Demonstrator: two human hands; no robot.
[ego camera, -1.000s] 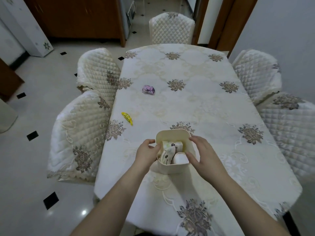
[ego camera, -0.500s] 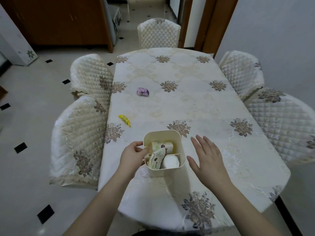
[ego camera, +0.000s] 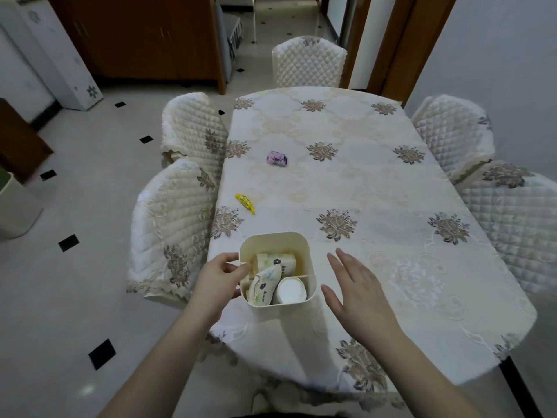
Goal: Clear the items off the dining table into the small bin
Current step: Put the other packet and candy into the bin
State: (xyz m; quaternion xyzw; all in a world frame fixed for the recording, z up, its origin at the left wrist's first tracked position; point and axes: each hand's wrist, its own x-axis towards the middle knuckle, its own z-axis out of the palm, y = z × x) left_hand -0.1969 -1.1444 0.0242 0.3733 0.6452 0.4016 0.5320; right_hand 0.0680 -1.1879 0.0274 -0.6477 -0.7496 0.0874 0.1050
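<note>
Bin: small cream plastic bin (ego camera: 275, 268) is stood near the front left edge of the surface (ego camera: 376, 191), which is covered by a cream floral cloth.
Contents: crumpled floral paper packets (ego camera: 265, 285) and a white round lid (ego camera: 291, 291) are held inside.
Left hand (ego camera: 217, 282): the bin's left wall is gripped, thumb over the rim.
Right hand (ego camera: 354, 286): held open just beside the bin, fingers straight, nothing grasped.
Uncleared: a yellow wrapped candy (ego camera: 245, 203) and a purple wrapper (ego camera: 277, 158) are seen lying farther back, well apart.

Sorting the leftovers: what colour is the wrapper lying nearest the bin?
Yellow: the wrapper shows best in the head view.
</note>
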